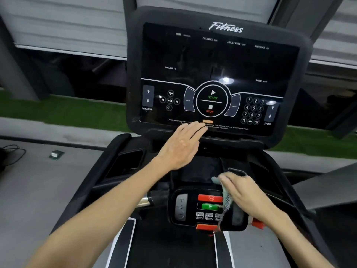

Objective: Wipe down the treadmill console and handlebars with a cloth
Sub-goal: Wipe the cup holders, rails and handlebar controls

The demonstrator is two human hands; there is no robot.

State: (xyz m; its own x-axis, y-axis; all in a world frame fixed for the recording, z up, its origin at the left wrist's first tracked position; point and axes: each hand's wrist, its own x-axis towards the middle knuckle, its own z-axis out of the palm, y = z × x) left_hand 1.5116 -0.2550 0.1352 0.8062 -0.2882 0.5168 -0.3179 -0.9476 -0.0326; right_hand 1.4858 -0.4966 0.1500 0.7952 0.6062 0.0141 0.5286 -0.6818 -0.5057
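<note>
The black treadmill console (214,60) fills the upper middle, its dark screen printed with START, STOP and number keys. My left hand (182,146) is flat, fingers straight, with the fingertips touching the console's lower edge below the STOP mark. My right hand (244,192) grips a pale green cloth (225,196) and presses it on the right side of the lower control panel (193,207), beside the red and green buttons. Part of the cloth hangs down over the panel. The chrome end of a handlebar (146,200) shows left of the panel.
Black side rails with recessed trays (127,163) flank the console. The belt (170,246) with white stripes runs below. A grey floor with a cable (13,153) and a small box (56,154) lies to the left. Green turf (58,107) sits behind.
</note>
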